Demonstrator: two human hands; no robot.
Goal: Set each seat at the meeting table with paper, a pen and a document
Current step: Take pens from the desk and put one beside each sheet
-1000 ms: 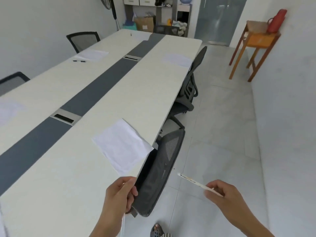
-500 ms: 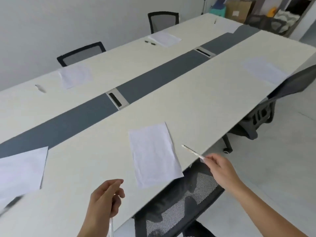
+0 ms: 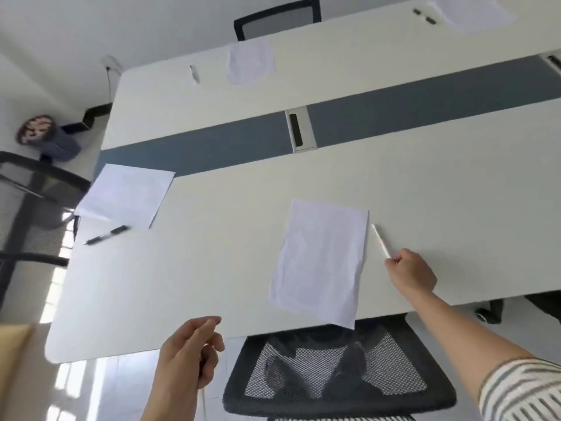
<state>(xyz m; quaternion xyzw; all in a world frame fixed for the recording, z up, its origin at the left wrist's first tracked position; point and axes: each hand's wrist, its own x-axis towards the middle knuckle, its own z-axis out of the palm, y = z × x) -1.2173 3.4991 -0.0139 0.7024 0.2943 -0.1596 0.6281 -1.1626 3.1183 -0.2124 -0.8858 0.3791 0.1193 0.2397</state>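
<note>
A white sheet of paper (image 3: 320, 261) lies at the near edge of the long white meeting table (image 3: 212, 268), one corner over the edge above a black mesh chair (image 3: 337, 375). My right hand (image 3: 409, 273) pinches a thin white pen (image 3: 381, 240) just right of that sheet, low over the table. My left hand (image 3: 189, 360) is curled round another thin white pen-like object (image 3: 202, 399) below the table edge. At the left end lie a second sheet (image 3: 127, 197) and a black pen (image 3: 106, 235). Across the table are a sheet (image 3: 250, 63) and a pen (image 3: 194, 73).
A grey strip with a cable hatch (image 3: 299, 129) runs down the table's middle. Black chairs stand at the left end (image 3: 27, 208) and far side (image 3: 277, 18). Another sheet (image 3: 473, 12) with dark pens (image 3: 423, 16) lies far right. A small bin (image 3: 48, 138) sits on the floor.
My view has swung left and down onto the near seat. My right hand has carried the white pen from over the chair to just right of the sheet. My left hand stays curled low.
</note>
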